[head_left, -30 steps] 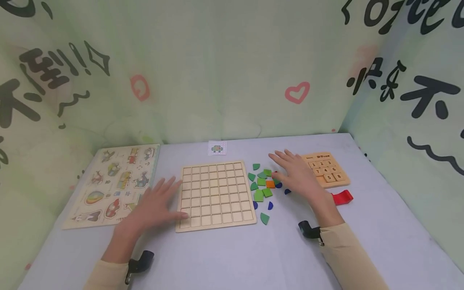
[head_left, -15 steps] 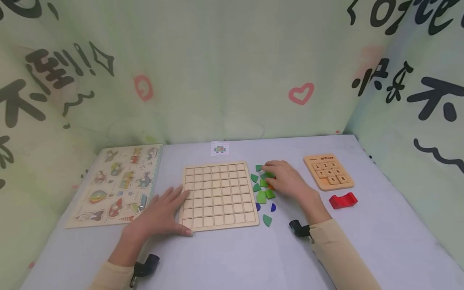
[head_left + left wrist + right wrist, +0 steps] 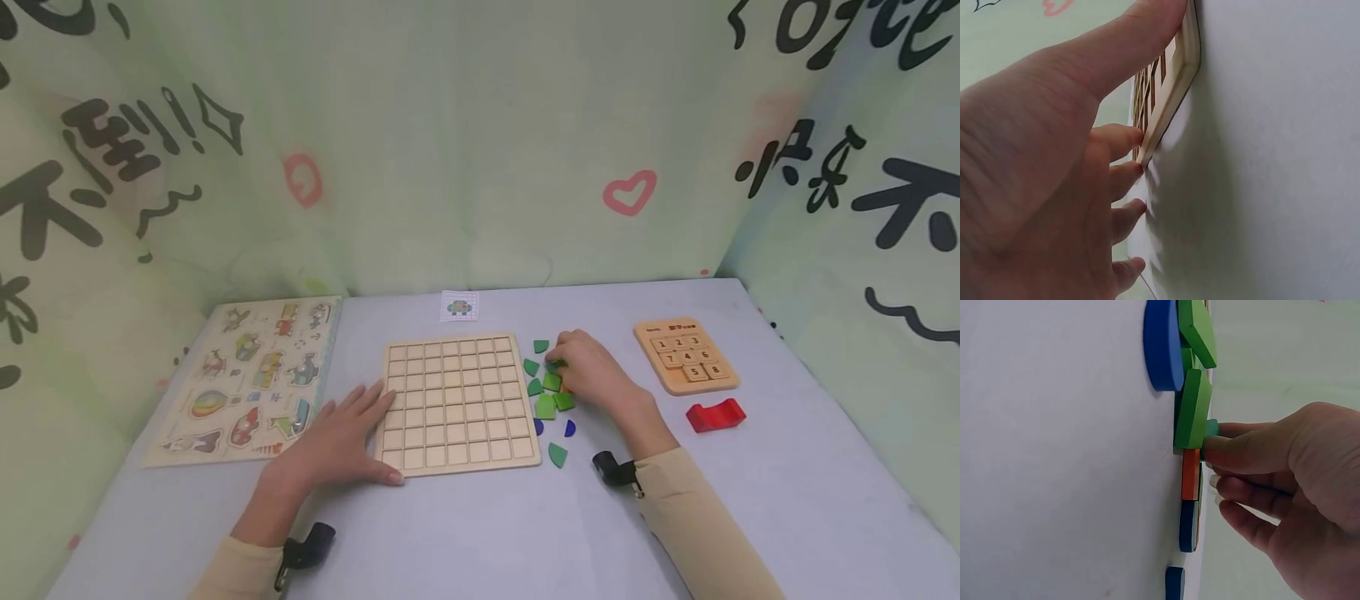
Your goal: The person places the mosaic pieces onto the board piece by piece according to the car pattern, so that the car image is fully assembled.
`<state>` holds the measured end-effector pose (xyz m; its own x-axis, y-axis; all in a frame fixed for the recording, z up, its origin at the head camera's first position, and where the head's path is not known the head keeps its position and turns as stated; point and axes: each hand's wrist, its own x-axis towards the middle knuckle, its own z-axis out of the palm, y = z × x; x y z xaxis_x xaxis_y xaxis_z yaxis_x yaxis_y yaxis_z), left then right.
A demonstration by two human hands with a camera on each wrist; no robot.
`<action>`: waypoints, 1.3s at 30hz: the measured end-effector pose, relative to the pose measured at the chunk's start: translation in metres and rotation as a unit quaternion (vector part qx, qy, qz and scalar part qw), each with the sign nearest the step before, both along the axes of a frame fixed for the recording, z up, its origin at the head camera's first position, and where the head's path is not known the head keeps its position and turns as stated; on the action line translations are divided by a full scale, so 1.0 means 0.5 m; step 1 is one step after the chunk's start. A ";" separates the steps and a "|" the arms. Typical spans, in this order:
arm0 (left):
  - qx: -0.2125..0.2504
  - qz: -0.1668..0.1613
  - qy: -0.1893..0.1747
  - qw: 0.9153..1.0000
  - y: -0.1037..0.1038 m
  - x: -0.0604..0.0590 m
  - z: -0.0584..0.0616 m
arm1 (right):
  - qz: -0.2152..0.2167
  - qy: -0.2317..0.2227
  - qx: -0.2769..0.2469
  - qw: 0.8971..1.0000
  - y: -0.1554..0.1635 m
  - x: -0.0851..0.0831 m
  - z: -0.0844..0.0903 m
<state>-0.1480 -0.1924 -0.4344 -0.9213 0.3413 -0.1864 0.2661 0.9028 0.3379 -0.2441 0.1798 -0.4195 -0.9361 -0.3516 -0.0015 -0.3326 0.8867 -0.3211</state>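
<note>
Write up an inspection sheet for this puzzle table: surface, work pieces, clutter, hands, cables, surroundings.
Surface: pale grey table, flat and even.
Job's things: wooden grid board, all cells bare; a cluster of green pieces with an orange piece and blue pieces to its right.
Clutter: picture puzzle board at far left; orange number pad and red block at right; small pattern card behind the grid board.
Hands: left hand lies flat against the grid board's near-left corner; right hand pinches a dark green piece in the cluster.
Cables: nothing seen.
Surroundings: green cloth walls with black lettering and pink marks.
</note>
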 end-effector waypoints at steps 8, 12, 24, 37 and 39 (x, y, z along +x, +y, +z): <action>0.007 -0.006 0.007 1.000 0.000 -0.004 -0.004 | -0.006 0.018 -0.022 1.000 -0.001 0.005 0.013; 0.011 -0.008 0.009 1.000 0.000 -0.005 -0.008 | -0.010 0.033 -0.050 0.998 -0.014 0.010 0.026; 0.012 -0.013 0.008 1.000 0.003 -0.009 -0.013 | 0.021 0.003 -0.139 0.990 -0.094 0.012 0.039; 0.007 -0.004 0.002 1.000 0.005 -0.013 -0.016 | 0.070 -0.007 -0.201 0.977 -0.194 -0.004 0.027; 0.008 -0.004 0.001 1.000 0.005 -0.013 -0.016 | 0.072 -0.015 -0.203 0.976 -0.210 -0.004 0.025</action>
